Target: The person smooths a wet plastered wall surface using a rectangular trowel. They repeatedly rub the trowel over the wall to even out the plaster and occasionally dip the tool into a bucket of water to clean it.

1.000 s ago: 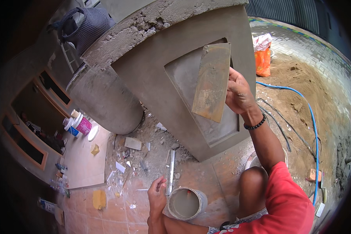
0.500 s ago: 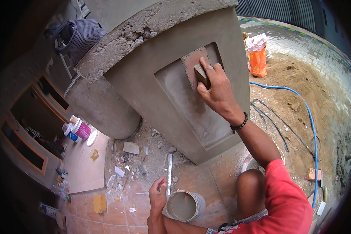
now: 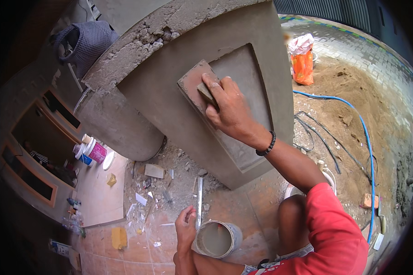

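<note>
My right hand (image 3: 229, 107) is closed round the grip of a plastering float (image 3: 195, 80). The float has a flat pinkish board, pressed against the upper left edge of a recessed panel (image 3: 245, 87) in a grey cement-plastered block (image 3: 170, 87). Below, my left hand (image 3: 186, 227) is held low with its fingers curled; whatever they hold, if anything, is hidden. Just beside those fingers is a narrow metal strip (image 3: 200, 197). A bucket of grey watery liquid (image 3: 215, 239) stands to the right of that hand.
Rubble and a broken block (image 3: 154, 171) litter the tiles near a yellow sponge (image 3: 119, 238). At left, paint pails (image 3: 95, 150) stand on a pale slab (image 3: 101, 197). A blue hose (image 3: 360, 120) curves past a sand heap (image 3: 353, 85) and an orange bag (image 3: 303, 66).
My right hand has slid the float leftward and slightly down, from inside the recess onto its upper left edge. My left hand stays almost still.
</note>
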